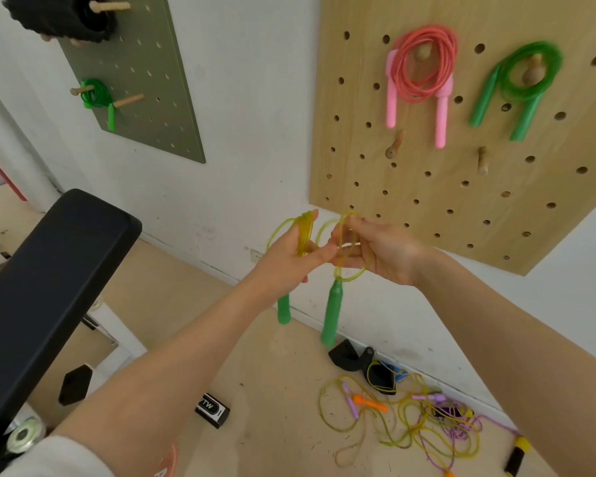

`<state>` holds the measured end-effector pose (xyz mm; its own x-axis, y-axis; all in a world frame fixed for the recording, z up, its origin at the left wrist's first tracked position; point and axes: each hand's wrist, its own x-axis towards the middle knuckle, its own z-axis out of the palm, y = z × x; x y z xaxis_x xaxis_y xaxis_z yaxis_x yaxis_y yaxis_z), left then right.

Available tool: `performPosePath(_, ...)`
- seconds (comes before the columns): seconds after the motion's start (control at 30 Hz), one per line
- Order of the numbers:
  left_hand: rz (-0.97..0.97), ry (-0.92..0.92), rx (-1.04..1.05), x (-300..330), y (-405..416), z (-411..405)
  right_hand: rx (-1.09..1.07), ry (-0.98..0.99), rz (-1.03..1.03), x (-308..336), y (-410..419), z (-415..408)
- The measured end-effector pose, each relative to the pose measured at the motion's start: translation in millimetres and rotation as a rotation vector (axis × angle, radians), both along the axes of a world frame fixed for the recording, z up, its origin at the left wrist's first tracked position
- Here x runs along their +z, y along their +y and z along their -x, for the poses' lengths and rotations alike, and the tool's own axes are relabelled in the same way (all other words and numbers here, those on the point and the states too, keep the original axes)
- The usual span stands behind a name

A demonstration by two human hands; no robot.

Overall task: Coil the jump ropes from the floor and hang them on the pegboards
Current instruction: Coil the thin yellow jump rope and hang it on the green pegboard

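Observation:
I hold a yellow-green jump rope (344, 270) with two green handles (331, 313) hanging down in front of the wall. My left hand (296, 251) grips a bundle of its coils, fingers curled round them. My right hand (382, 251) pinches a loop of the same rope beside it. Just above stands the wooden pegboard (427, 187), where a coiled pink rope (422, 68) and a coiled green rope (527, 77) hang on pegs. A grey-green pegboard (145, 98) at upper left carries another green rope (98, 98). Several tangled ropes (417, 414) lie on the floor.
A black padded bench (49, 277) juts in from the left. Free wooden pegs (394, 144) stick out of the wooden board. On the floor lie a small black-and-white box (212, 409), black pouches (362, 363) and a black-and-yellow handle (516, 456).

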<state>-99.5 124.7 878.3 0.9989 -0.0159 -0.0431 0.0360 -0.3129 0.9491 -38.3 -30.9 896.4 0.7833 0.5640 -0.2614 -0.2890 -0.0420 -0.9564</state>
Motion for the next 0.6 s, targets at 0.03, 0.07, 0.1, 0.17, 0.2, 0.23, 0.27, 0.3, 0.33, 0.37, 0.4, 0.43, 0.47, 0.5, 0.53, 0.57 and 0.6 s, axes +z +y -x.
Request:
performPosePath(0.03,0.042,0.013,0.012,-0.7,-1.6,0.7,-0.004,-0.084,0.107,0.9,0.6,0.1)
performPosePath(0.07,0.092,0.032,0.017,-1.5,-3.6,1.8,-0.017,-0.146,0.187,1.4,1.4,0.9)
performPosePath(0.1,0.144,0.053,0.022,-3.5,-5.2,2.4,-0.035,-0.16,0.214,2.1,3.0,1.8)
performPosePath(0.17,0.24,0.09,0.023,-6.3,-7.1,3.9,-0.041,-0.13,0.177,4.7,7.1,5.4)
performPosePath(0.2,0.265,0.1,0.016,-7.0,-7.2,5.0,-0.048,-0.122,0.163,5.9,8.9,7.3)
performPosePath(0.23,0.261,0.103,0.004,-8.0,-6.6,5.5,-0.065,-0.111,0.15,6.9,10.3,9.0)
performPosePath(0.27,0.248,0.097,-0.003,-8.0,-6.3,6.9,-0.09,-0.091,0.125,7.9,11.2,10.4)
performPosePath(0.3,0.233,0.079,0.008,-8.4,-5.7,7.5,-0.118,-0.056,0.085,7.7,11.2,11.0)
performPosePath(0.33,0.24,0.06,0.043,-8.6,-5.0,7.3,-0.146,-0.006,0.022,7.2,10.9,11.2)
performPosePath(0.37,0.254,0.032,0.099,-9.1,-3.8,6.4,-0.171,0.043,-0.053,5.9,10.0,11.0)
performPosePath(0.4,0.279,0.007,0.168,-9.5,-2.0,4.5,-0.204,0.08,-0.112,4.1,8.9,10.7)
performPosePath(0.43,0.314,-0.013,0.231,-10.0,0.3,2.0,-0.244,0.086,-0.122,1.4,7.7,10.3)
performPosePath(0.47,0.364,-0.028,0.276,-10.1,2.3,-0.3,-0.273,0.065,-0.076,-2.1,6.3,10.3)
performPosePath(0.5,0.417,-0.042,0.298,-9.9,3.3,-1.8,-0.27,0.038,-0.001,-5.5,5.4,11.2)
performPosePath(0.53,0.474,-0.053,0.301,-9.0,3.2,-2.3,-0.236,0.025,0.071,-8.0,5.3,13.1)
performPosePath(0.57,0.519,-0.068,0.297,-8.2,1.9,-3.2,-0.183,0.028,0.125,-10.5,6.1,15.0)
performPosePath(0.6,0.546,-0.087,0.297,-7.5,0.2,-3.6,-0.134,0.031,0.175,-11.6,7.7,17.6)
